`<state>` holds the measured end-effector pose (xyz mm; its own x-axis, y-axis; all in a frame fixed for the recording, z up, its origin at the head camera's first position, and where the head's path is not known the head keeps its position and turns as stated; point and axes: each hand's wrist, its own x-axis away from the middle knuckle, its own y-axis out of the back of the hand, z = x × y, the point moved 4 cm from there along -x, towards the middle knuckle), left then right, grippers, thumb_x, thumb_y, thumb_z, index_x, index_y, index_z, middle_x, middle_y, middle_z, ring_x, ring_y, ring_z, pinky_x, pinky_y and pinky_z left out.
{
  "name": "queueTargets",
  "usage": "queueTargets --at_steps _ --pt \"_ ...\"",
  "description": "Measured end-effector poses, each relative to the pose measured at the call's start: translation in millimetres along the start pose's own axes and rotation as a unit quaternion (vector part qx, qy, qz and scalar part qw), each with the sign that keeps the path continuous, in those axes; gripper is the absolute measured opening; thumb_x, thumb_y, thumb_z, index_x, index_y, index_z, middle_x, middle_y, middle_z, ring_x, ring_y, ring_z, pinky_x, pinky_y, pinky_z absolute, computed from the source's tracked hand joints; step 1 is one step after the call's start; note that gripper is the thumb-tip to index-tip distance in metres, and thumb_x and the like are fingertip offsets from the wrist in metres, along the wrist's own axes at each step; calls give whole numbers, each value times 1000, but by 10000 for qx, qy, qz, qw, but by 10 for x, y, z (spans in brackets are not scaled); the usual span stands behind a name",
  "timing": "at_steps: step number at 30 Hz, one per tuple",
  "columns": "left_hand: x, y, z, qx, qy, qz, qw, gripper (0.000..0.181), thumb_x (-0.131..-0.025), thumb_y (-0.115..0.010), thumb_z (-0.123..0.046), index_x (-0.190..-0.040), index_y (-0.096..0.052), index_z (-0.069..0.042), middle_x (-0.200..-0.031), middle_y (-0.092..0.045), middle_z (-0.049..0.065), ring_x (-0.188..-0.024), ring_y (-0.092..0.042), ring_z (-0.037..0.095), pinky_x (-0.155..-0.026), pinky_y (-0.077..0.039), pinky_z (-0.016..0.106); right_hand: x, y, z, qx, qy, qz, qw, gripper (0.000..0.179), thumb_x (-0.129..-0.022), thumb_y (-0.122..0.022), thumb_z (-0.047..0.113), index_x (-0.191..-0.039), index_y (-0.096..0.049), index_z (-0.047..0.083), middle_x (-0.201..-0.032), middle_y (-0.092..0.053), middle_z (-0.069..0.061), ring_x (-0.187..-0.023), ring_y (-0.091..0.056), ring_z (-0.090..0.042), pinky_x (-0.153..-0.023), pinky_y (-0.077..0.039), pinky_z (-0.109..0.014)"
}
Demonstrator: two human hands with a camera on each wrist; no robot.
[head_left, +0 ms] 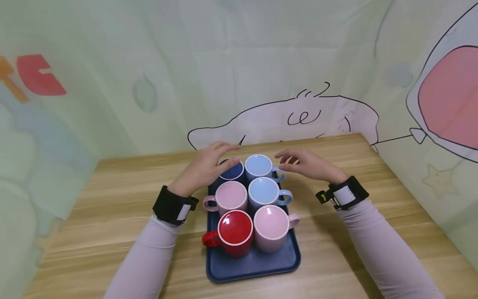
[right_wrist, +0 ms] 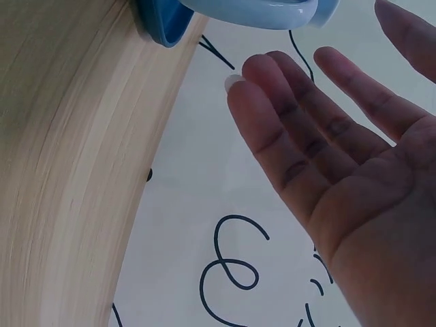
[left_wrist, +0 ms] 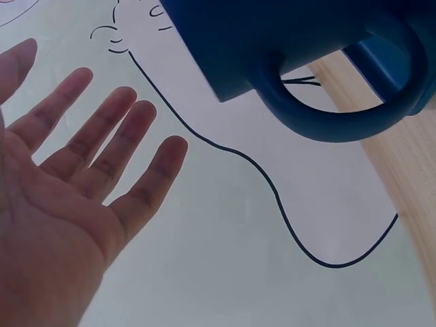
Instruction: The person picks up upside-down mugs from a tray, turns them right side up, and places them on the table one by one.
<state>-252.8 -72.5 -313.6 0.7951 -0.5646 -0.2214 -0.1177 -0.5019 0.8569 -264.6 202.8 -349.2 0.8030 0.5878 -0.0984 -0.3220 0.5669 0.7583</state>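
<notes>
Several mugs stand upright in two columns on a dark blue tray. My left hand, fingers extended, hovers by the dark blue mug at the back left and partly covers it; the left wrist view shows this mug's handle apart from the palm. My right hand is beside the handle of the back light blue mug, fingers loosely bent and holding nothing. Another light blue mug and a pink mug form the middle row. A red mug and a second pink mug stand in front.
The tray lies on a wooden table. A pale printed curtain hangs behind the table's back edge and along its right side. Mug handles stick out past the tray's left and right edges.
</notes>
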Motion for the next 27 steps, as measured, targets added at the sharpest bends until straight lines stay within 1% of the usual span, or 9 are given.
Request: queueTargets --at_steps 3,5,7,11,15,20,23,27 --pt "-26 -22 -41 -80 -10 53 10000 58 -94 -43 -61 -139 -50 -25 -139 -50 4 -129 -44 22 -104 -42 50 0 -24 -18 37 -112 53 9999 39 -95 -61 31 -129 -57 11 -111 -64 -11 -95 -60 -24 -76 -55 -41" --pt "-35 -29 -66 -71 -7 61 10000 59 -93 -42 -63 -138 -50 -26 -139 -50 3 -129 -44 21 -103 -42 50 -1 -37 -23 45 -145 51 9999 40 -95 -61 31 -129 -57 10 -110 -64 -10 -94 -60 -25 -75 -55 -40" --pt "-42 -32 -87 -52 -27 69 10000 59 -93 -42 -63 -138 -51 -26 -139 -50 3 -128 -44 21 -102 -43 51 -4 -46 -28 25 -153 32 9999 40 -95 -61 30 -129 -57 9 -109 -64 -10 -94 -60 -25 -77 -55 -41" --pt "-44 -29 -109 0 -60 74 10000 57 -94 -44 -61 -137 -52 -25 -137 -51 4 -127 -46 21 -102 -44 51 -20 -56 -9 -26 -57 -50 10000 39 -94 -63 28 -126 -59 5 -109 -65 -11 -99 -60 -24 -87 -53 -47" --pt "-28 -28 -120 58 -75 125 9999 54 -94 -47 -57 -137 -52 -24 -135 -52 6 -125 -47 22 -101 -45 51 -36 -90 18 -7 -82 -72 9999 35 -92 -66 21 -122 -61 4 -105 -67 -9 -97 -60 -22 -89 -52 -48" --pt "1 -30 -146 69 10 220 9997 54 -94 -49 -56 -136 -52 -22 -134 -52 7 -124 -48 24 -99 -46 51 -60 -157 55 128 -173 -81 9997 32 -89 -69 14 -118 -63 3 -103 -68 -9 -94 -62 -22 -84 -55 -44" --pt "7 -41 -148 39 71 264 9996 54 -94 -49 -57 -136 -52 -23 -134 -52 5 -124 -48 24 -99 -46 51 -89 -187 76 214 -157 -159 9995 28 -89 -69 13 -115 -64 4 -100 -69 -9 -90 -64 -21 -80 -56 -41" --pt "5 -59 -139 4 51 262 9996 51 -94 -50 -54 -136 -53 -24 -134 -52 5 -124 -48 24 -99 -46 50 -133 -224 77 358 -153 -271 9989 19 -88 -69 11 -106 -67 5 -95 -70 -7 -85 -64 -18 -76 -57 -37"
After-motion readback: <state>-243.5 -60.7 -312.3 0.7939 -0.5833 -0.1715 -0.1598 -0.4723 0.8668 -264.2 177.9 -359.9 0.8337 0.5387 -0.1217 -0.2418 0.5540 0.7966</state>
